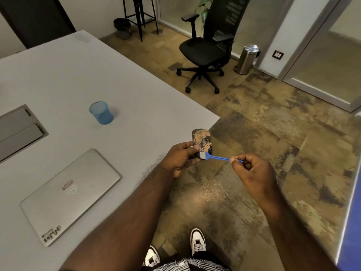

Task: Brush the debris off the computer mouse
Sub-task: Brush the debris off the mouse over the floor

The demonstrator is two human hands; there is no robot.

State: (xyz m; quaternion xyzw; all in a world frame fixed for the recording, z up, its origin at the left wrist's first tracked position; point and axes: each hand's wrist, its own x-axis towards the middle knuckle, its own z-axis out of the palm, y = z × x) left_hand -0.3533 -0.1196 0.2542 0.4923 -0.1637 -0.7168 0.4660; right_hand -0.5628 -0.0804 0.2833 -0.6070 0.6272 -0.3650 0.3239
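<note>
Blue brush point(216, 157) touches mouse point(202, 142) beyond table edge point(195, 132)

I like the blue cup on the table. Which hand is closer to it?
Left. The left hand, holding the mouse, is nearer the blue cup; the right hand is farther away.

The computer mouse point(202, 142) is dark, its upper face speckled with tan debris point(203, 141), and it sits tilted in the left grip point(182, 160). The small blue brush point(216, 157), pinched in the right grip point(252, 169), lays its pale bristles against the mouse's lower edge.
</note>
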